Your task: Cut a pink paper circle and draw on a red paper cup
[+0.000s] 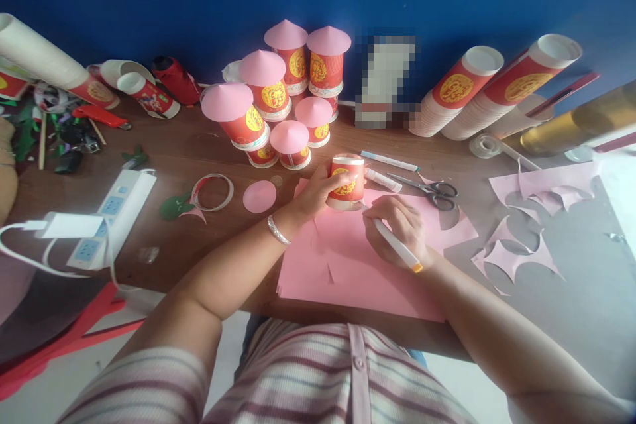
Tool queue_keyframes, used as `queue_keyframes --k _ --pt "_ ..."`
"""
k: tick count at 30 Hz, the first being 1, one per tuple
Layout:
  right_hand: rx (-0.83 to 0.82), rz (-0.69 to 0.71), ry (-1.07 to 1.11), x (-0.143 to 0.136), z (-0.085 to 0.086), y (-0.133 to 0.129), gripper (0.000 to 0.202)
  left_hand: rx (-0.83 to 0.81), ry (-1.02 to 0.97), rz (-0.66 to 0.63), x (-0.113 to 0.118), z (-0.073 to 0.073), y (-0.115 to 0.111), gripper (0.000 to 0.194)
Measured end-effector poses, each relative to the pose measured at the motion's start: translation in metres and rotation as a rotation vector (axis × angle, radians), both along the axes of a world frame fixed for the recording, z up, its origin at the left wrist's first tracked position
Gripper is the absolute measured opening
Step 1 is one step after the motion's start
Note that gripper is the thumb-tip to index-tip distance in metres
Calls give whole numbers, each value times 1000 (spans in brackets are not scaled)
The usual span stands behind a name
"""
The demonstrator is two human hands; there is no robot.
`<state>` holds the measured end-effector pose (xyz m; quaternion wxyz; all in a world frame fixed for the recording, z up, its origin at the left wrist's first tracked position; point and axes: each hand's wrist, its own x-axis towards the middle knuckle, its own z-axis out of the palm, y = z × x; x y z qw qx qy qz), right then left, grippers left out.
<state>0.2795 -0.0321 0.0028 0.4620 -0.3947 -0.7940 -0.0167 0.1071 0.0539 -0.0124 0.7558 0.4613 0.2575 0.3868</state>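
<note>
My left hand (318, 191) grips a red paper cup (347, 183) with a gold emblem, standing mouth-down on a stack of pink paper (348, 265). My right hand (397, 228) holds a white pen (397, 246) with an orange end, its tip at the cup's rim on the paper. A silver bracelet (276, 230) circles my left wrist.
Several red cups capped with pink paper cones (278, 103) are stacked behind. Scissors (432, 191), a marker (390, 161), a pink paper circle (259, 197), a tape ring (212, 192), a power strip (114, 212), stacked cup sleeves (497, 89) and pink offcuts (521, 238) surround the sheet.
</note>
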Motion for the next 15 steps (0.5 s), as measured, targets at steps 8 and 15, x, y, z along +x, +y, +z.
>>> queue_keyframes --k 8,15 --pt "-2 11 3 1 0 1 25 -1 16 2 0 2 0 36" --pt "-14 1 20 1 3 -1 23 -26 19 -4 0 4 -1 38"
